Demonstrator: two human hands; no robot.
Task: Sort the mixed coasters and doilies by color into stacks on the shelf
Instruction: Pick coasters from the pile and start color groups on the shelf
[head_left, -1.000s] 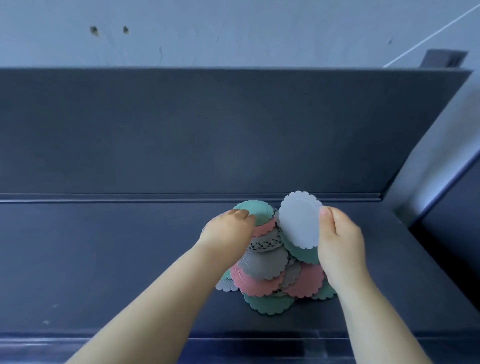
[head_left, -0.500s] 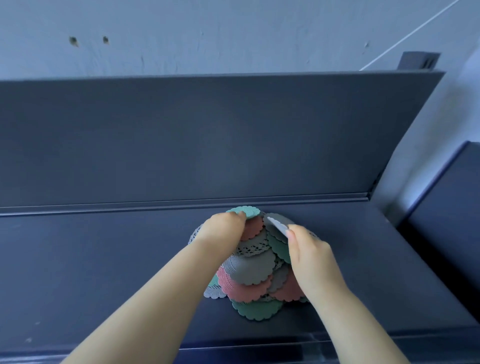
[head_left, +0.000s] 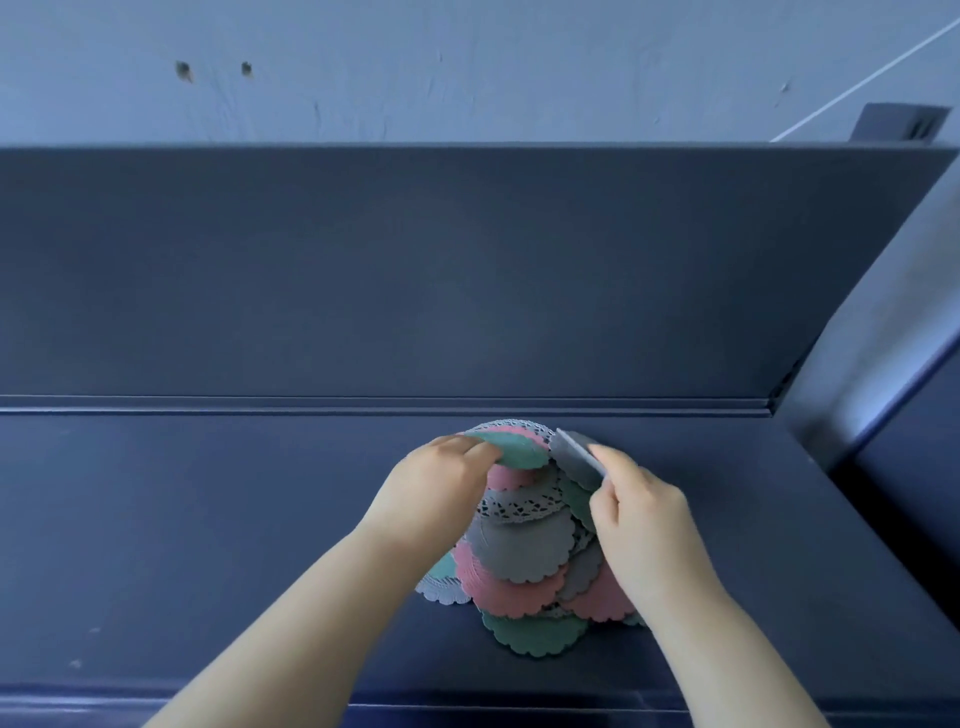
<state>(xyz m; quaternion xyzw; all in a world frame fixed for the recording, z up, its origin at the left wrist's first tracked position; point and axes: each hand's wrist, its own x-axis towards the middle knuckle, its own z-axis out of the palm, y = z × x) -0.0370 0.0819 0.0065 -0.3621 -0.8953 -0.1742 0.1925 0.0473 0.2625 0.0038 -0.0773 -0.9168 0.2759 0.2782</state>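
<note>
lift singles, not clumps

on the shelf (head_left: 208, 545) the mixed pile (head_left: 519, 556) sits unsorted. our left hand (head_left: 441, 486) pinches a green coaster (head_left: 522, 451), our right hand (head_left: 644, 519) a tilted grey coaster (head_left: 571, 457); we should lift 1 each, slowly.

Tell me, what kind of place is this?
Probably a plain indoor room, hard to say more. A dark blue shelf with a tall back panel stands against a bare pale wall, and a mixed pile of coasters and doilies lies on it.
</note>
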